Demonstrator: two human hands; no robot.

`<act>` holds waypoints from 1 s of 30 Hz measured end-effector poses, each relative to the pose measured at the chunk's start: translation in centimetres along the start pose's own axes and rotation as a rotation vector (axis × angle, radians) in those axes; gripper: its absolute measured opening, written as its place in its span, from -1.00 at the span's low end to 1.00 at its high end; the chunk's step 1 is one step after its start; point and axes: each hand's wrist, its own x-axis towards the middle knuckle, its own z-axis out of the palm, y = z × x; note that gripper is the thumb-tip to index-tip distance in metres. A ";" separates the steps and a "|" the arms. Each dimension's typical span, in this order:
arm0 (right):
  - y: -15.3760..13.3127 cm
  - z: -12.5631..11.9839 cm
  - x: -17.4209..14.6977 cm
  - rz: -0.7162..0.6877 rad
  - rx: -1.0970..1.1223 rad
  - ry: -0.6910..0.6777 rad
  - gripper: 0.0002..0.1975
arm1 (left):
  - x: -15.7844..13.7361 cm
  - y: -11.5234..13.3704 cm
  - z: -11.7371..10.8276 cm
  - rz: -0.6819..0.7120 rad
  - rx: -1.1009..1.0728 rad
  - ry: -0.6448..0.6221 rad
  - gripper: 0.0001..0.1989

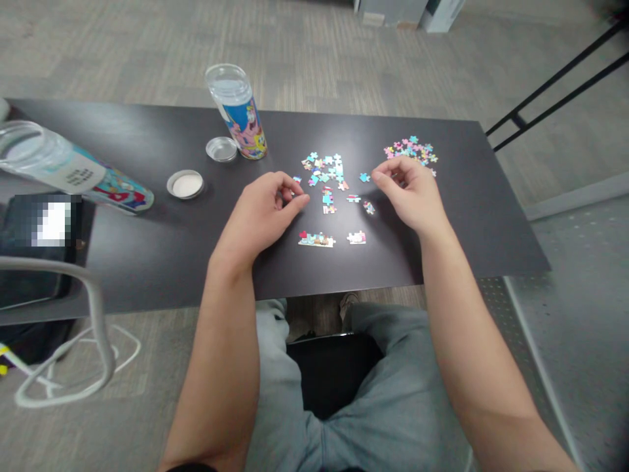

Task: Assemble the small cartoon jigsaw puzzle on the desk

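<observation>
My left hand (268, 213) is over the middle of the dark table, its fingers loosely curled and its thumb apart from them. A small puzzle piece (297, 179) shows at its fingertips, partly hidden. My right hand (410, 193) has thumb and forefinger tips together; whatever they hold is hidden. Just left of those tips is a blue puzzle piece (364, 177). Between my hands are a partly joined puzzle section (325, 169), a short joined column (328, 200) and loose pieces (369, 207). Nearer me lie a joined strip (317, 240) and a smaller joined bit (356, 238).
A pile of loose pieces (410, 149) lies beyond my right hand. To the left stand a clear-topped printed canister (248, 128), a second canister (93, 174) and two round lids (221, 149), (185, 184). A black device (34, 262) and a white cable (101, 314) are at far left.
</observation>
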 end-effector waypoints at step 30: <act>1.3 0.5 2.1 0.053 -0.266 -0.075 -0.64 | 0.2 -0.5 -0.4 -0.037 0.075 -0.044 -0.79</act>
